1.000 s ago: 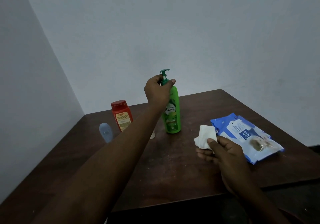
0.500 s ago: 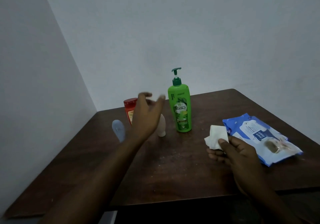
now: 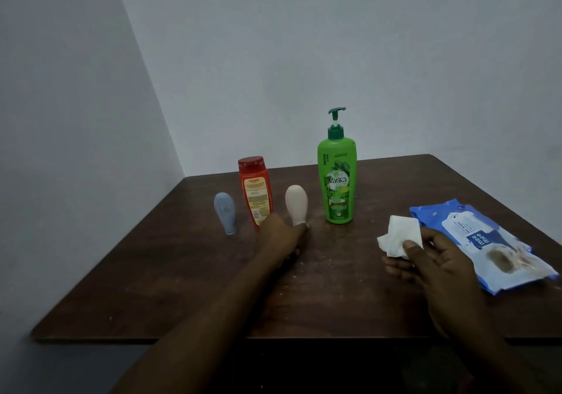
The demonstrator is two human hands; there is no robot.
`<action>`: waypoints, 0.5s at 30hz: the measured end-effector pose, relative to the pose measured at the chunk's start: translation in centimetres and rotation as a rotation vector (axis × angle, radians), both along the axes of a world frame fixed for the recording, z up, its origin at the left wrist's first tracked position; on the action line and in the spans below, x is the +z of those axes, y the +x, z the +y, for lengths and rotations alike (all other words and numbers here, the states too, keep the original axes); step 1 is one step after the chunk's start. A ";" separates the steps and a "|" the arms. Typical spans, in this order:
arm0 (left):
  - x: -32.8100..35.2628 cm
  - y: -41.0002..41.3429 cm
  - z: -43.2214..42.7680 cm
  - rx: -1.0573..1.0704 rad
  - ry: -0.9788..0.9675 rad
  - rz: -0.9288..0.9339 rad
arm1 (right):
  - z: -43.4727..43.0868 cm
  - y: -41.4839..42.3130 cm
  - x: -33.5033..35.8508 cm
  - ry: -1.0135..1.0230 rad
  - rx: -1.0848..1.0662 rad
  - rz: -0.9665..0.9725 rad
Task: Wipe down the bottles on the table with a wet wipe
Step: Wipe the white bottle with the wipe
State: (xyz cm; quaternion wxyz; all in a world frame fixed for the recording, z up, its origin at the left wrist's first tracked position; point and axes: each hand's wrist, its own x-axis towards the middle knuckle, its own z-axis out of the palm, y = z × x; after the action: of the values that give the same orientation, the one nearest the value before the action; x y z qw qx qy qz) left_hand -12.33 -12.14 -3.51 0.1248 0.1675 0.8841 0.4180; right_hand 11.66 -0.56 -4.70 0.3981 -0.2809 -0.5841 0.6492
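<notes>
Four bottles stand in a row at the back of the dark wooden table (image 3: 170,278): a small blue one (image 3: 225,212), a red one (image 3: 255,191), a small cream one (image 3: 296,203) standing on its cap, and a tall green pump bottle (image 3: 337,180). My left hand (image 3: 282,237) is low over the table, blurred, with its fingertips at the foot of the cream bottle; its fingers are hidden behind the back of the hand. My right hand (image 3: 438,265) pinches a crumpled white wet wipe (image 3: 401,235) just above the table, right of the green bottle.
A blue pack of wet wipes (image 3: 492,241) lies flat at the table's right side, beside my right hand. Pale walls meet in a corner behind the table's back left. White specks dot the tabletop.
My left hand let go of the green pump bottle, swung left and dropped to the foot of the cream bottle. The right hand has kept the wipe in place.
</notes>
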 end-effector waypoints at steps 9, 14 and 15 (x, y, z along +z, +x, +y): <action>-0.4 -1.2 2.3 -0.001 -0.018 0.078 | -0.4 0.2 0.5 0.015 0.002 -0.019; -0.6 -1.0 2.0 -0.060 -0.068 0.222 | -0.6 0.4 0.6 0.012 0.008 -0.013; -0.4 -0.7 1.7 -0.094 -0.078 0.264 | -0.6 0.4 0.6 0.016 0.008 -0.012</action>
State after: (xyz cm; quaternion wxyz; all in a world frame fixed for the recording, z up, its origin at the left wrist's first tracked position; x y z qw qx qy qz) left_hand -13.03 -10.41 -3.94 0.0332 0.2573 0.8996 0.3514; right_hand 12.06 -1.13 -4.13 0.3945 -0.2793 -0.5926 0.6443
